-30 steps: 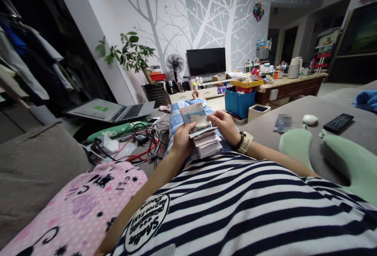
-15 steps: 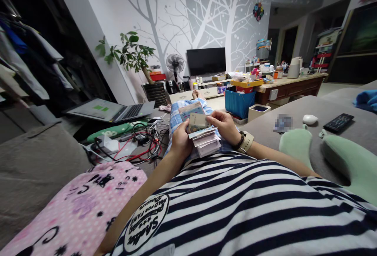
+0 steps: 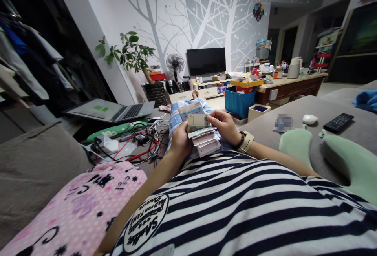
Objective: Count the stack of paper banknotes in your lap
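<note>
Beige card (image 3: 198,121) sits between the two hands, above the lap in plaid trousers (image 3: 173,113). Compared with a second ago, more of its face shows: the left thumb, which then lay across it, is now at its left edge. Card also a little further left. The pink-and-blue sheet (image 3: 188,110) behind it sits slightly lower than before. Laptop (image 3: 134,111) and cables (image 3: 151,143), off to the left, unchanged.

Hard to make out: print on the card, too small to read. Its lower edge is hidden by the white papers (image 3: 206,143), which fan out toward the striped shirt (image 3: 235,193); count unclear. Fingers beneath the bundle mostly out of sight. A patch (image 3: 283,123) on the couch (image 3: 265,134) is pixelated. Left forearm cut off at the bottom.

Left hand (image 3: 180,139): closed on the papers from the side, wrist low. Right hand (image 3: 225,125): thumb and forefinger pinching the card's right edge, other fingers curled, watch (image 3: 247,141) and dark bracelet (image 3: 240,140) at the wrist.
</note>
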Motion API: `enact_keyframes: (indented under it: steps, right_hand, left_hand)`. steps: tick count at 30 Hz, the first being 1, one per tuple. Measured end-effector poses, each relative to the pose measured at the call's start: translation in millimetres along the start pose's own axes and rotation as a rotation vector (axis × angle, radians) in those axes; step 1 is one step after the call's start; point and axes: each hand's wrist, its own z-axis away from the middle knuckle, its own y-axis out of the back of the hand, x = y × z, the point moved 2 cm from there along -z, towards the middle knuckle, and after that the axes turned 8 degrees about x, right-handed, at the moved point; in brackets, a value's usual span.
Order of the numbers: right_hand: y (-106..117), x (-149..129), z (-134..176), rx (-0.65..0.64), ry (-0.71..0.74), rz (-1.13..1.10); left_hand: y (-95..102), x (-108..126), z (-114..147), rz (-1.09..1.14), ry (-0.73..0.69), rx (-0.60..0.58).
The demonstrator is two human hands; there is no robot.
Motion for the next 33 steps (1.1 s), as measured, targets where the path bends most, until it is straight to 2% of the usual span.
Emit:
enact_keyframes:
  steps: [6, 15, 20, 27, 33]
  right_hand:
    - [1, 2, 0, -0.03, 0.008, -0.035]
    - [0, 5, -1, -0.055, 0.027, -0.084]
    - [-1, 5, 1, -0.069, 0.015, -0.096]
    - [4, 8, -5, 0.075, 0.053, 0.01]
    - [6, 16, -9, 0.046, -0.004, 0.087]
  left_hand:
    - [4.7, 2, 1, -0.102, 0.021, 0.022]
    - [5.1, -4, -5, -0.082, 0.058, -0.09]
    - [8.5, -5, -5, -0.052, 0.003, -0.041]
    - [5.7, 0, 4, -0.022, 0.011, -0.044]
    - [2.5, 5, 10, -0.069, 0.009, 0.004]
